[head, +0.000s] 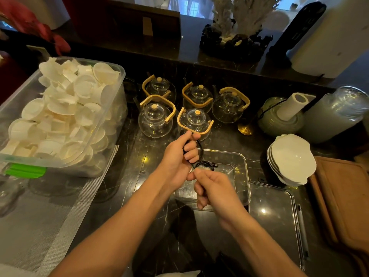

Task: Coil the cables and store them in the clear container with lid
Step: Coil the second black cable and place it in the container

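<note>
A thin black cable (201, 154) runs through both hands above the dark marble counter. My left hand (179, 154) grips a bundle of it, fingers curled round the loops. Just below, my right hand (209, 186) pinches the cable near its free end, whose plug (211, 165) sticks out to the right. Under the hands stands the clear container (244, 170), open, with something pale lying inside. Its clear lid (275, 216) lies flat on the counter to the right of it.
Several glass teapots (155, 120) with wooden handles stand right behind the hands. A big plastic tub (111, 120) of white cups fills the left. Stacked white bowls (291, 158), a wooden board (343, 196) and jars sit to the right. A grey mat (65, 216) lies front left.
</note>
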### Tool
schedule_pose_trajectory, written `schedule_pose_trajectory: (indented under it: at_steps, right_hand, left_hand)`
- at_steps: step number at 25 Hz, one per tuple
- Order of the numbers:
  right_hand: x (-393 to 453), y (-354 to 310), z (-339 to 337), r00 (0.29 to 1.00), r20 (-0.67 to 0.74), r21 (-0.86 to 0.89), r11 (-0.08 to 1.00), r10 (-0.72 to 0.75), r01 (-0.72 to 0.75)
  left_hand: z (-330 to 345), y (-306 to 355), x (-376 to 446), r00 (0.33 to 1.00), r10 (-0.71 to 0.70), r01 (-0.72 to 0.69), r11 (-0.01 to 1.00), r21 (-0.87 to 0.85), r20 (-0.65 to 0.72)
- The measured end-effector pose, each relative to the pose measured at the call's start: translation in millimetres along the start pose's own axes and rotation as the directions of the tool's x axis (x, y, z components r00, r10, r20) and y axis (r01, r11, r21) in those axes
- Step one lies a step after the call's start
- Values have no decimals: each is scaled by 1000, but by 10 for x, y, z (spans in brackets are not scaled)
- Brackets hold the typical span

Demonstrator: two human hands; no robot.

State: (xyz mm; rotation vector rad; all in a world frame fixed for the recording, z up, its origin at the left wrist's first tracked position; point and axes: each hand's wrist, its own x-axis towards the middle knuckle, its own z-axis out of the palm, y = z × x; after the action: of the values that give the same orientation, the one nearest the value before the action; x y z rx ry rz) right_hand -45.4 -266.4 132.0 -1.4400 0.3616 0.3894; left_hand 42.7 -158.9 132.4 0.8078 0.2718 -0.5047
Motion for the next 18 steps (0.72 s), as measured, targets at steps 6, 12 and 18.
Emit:
schedule_pose_trajectory:
  at_steps: [6, 12, 18]
  right_hand:
    - [151, -35, -167, 977, 130, 650, 729, 168, -212]
    - [202, 81, -232, 976, 208, 772, 603, 56, -199]
    - [220, 101, -225, 988, 131, 664, 733, 85, -151]
  left_hand:
    - [16, 11, -64, 971, -121, 159, 971, -178, 208]
    - [-28, 3, -83, 942, -146, 202, 966, -164, 304]
    - [-49, -102, -94, 980, -107, 71, 976, 207, 167]
